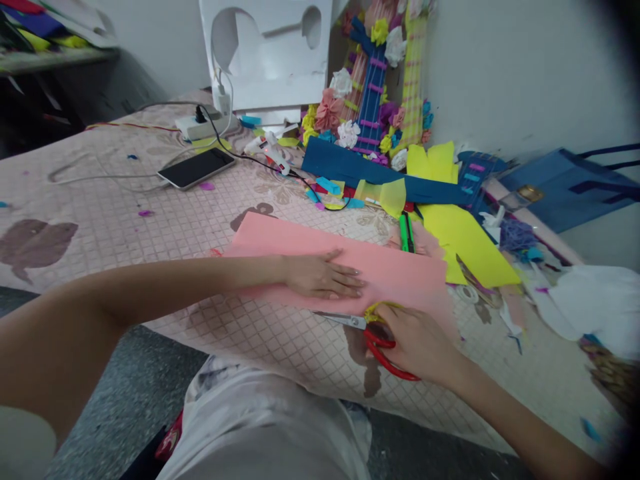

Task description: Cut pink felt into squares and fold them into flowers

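Note:
A pink paper sheet [385, 267] lies on the patterned cloth in front of me. My left hand [325, 275] rests flat on it, fingers stretched out and together. At the sheet's near edge my right hand [415, 340] is closed round the red and yellow handles of a pair of scissors [373, 333], whose metal blades point left along the edge. The blades look nearly closed.
Behind the pink sheet lie yellow sheets [465, 233], a blue sheet [360, 170], a green marker [405, 233] and paper scraps. A glue gun [273, 150], a phone [196, 167] and a power strip [203, 125] sit at the back left. A paper-flower decoration [373, 87] leans on the wall.

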Demonstrator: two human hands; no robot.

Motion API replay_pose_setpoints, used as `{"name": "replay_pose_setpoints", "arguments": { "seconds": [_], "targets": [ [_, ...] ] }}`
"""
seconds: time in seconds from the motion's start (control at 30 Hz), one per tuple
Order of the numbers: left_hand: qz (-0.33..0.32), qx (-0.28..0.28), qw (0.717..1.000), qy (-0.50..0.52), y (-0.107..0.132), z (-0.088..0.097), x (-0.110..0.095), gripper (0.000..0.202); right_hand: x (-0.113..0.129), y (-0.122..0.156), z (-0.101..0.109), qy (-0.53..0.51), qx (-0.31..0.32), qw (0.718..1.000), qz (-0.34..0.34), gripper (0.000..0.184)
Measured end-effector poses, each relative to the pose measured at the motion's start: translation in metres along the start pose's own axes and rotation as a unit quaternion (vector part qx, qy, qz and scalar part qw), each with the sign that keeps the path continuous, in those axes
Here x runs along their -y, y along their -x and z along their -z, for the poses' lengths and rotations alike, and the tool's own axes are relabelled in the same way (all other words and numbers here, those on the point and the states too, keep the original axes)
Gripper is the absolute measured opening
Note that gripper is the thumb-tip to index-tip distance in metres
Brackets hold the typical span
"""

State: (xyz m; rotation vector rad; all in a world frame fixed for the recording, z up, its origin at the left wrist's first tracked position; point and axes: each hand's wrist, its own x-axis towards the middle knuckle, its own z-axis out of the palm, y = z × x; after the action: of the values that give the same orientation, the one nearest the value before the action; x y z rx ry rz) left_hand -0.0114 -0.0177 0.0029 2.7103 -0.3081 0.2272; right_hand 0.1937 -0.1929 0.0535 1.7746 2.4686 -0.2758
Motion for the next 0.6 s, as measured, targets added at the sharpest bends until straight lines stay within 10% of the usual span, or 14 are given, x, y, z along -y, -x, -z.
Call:
{"name": "replay_pose_setpoints", "arguments": {
  "seconds": [0.6],
  "targets": [
    [0.032,0.035,0.999,0.021,-0.0016,0.0011,-0.0017,0.046,0.0051,-0.0022,0.0035,-0.011,-0.003,1.000,-0.002,0.042]
  ]
}}
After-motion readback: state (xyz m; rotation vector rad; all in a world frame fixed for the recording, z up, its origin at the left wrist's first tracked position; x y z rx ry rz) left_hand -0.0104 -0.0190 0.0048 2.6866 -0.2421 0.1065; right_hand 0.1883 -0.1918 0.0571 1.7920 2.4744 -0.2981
